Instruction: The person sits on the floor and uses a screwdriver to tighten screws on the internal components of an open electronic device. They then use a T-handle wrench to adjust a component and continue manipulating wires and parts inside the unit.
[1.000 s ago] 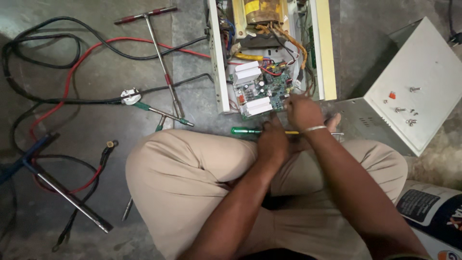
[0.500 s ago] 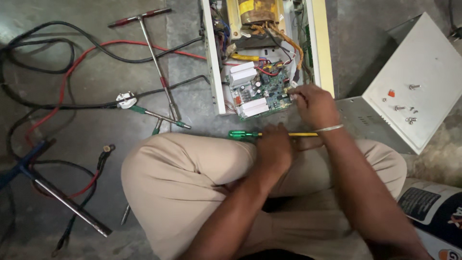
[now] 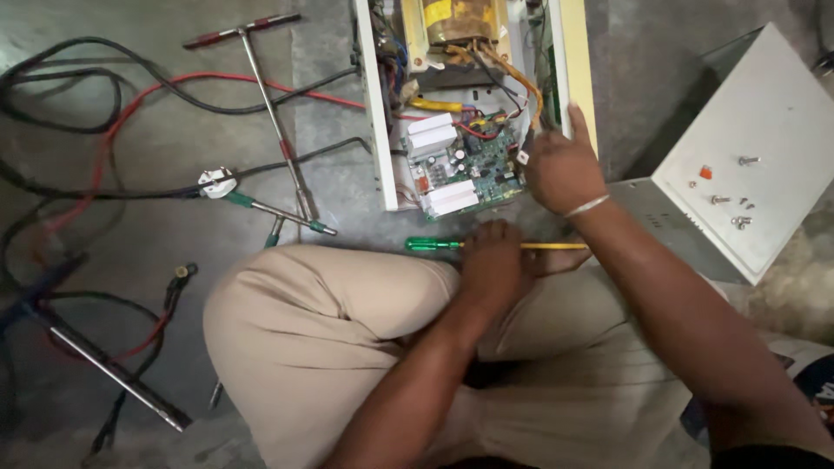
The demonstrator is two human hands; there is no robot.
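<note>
My left hand (image 3: pixel 493 260) rests on my bent knee, its fingers curled over a screwdriver (image 3: pixel 434 245) with a green handle and yellow shaft. My right hand (image 3: pixel 563 169), with a thin bangle at the wrist, is up at the right wall of an open white metal case (image 3: pixel 372 130). Its thumb lies along the wall's outside and its fingers are hidden inside. Just left of that hand, in the case, sits a green circuit board (image 3: pixel 473 169) with white blocks and coloured wires. A yellowish transformer (image 3: pixel 456 22) is behind it.
The case's white cover (image 3: pixel 773 113) lies to the right with loose screws (image 3: pixel 738 213) on it. On the grey floor at left are a T-handle wrench (image 3: pixel 269 104), a white plug (image 3: pixel 217 182), tangled black and red cables (image 3: pixel 104 104), and a metal rod (image 3: pixel 113 373).
My right hand has left the screwdriver and gone up to the right wall of the case. My left hand has stayed on the screwdriver at my knee.
</note>
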